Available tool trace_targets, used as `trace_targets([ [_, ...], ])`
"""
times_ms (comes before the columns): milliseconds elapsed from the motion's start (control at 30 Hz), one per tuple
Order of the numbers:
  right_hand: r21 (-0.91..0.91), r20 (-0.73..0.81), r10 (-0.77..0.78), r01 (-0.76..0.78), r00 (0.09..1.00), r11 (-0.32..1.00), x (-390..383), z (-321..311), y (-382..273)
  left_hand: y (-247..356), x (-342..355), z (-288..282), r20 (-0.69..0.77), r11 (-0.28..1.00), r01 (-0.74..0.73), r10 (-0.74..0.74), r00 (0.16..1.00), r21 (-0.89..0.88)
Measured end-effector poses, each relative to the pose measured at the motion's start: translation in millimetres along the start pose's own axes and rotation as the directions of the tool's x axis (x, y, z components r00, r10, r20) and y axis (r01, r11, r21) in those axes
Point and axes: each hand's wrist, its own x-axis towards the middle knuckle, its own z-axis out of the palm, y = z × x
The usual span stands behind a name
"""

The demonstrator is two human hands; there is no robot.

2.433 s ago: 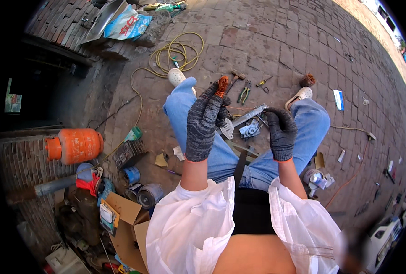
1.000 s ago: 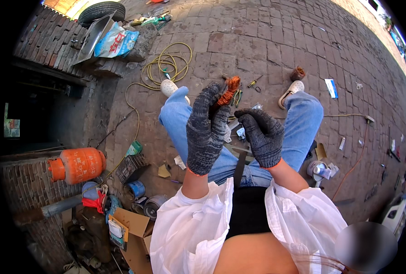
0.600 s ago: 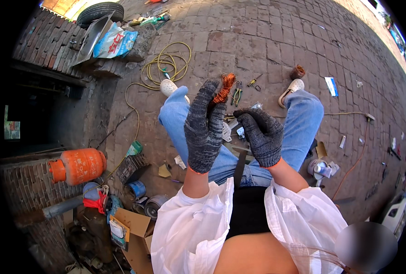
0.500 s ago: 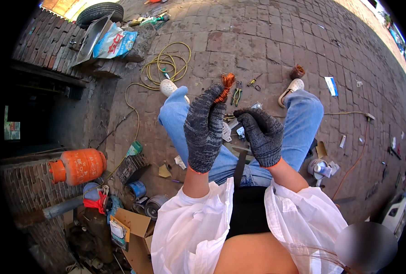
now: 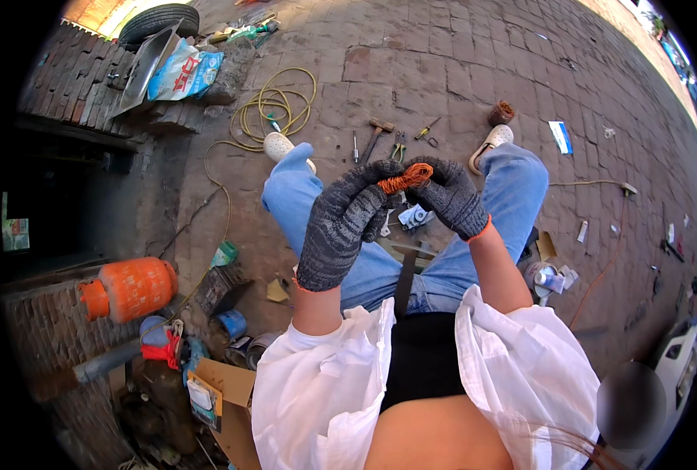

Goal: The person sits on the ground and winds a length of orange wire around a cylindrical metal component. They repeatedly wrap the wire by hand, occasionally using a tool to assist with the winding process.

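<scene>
A bundle of orange copper wire point(image 5: 405, 178) lies sideways between my two hands, above my knees. My left hand point(image 5: 340, 223), in a dark grey knit glove, is closed on its left end. On the other end my right hand point(image 5: 456, 197), gloved alike, is closed too, its fingertips against the wire. Under my hands, a silvery metal part point(image 5: 416, 217) sits on the ground between my legs. Just beyond my hands lie a hammer point(image 5: 376, 139), pliers with green handles point(image 5: 398, 147) and a yellow screwdriver point(image 5: 427, 129).
A yellow hose point(image 5: 274, 110) is coiled past my left foot. To the left stand an orange gas cylinder point(image 5: 135, 290) and an open cardboard box point(image 5: 227, 384). A roll of brownish wire point(image 5: 502, 113) rests by my right shoe. White containers point(image 5: 546, 280) stand at the right.
My right hand has moved up and taken hold of the wire bundle's free end. The bundle has turned from upright to sideways, and my left hand has tilted with it.
</scene>
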Motion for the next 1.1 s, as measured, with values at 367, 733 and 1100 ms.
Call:
trace_targets([
  [367, -0.445, 0.175, -0.144, 0.209, 0.974, 0.871, 28.9, -15.8, -12.7, -15.0, 1.0, -14.5, 0.184, 0.609, -0.172, 0.043, 0.982, 0.774],
  [733, -0.511, -0.145, -0.109, 0.020, 0.983, 0.859, 27.6, -3.5, -10.5, -28.5, 4.2, -3.4, 0.066, 0.563, -0.206, 0.259, 0.964, 0.801],
  [1100, -0.510, 0.014, -0.270, 0.239, 0.963, 0.826, -8.5, 37.5, 8.8, -51.7, 15.8, -8.2, -0.271, 0.884, -0.229, 0.356, 0.894, 0.408],
])
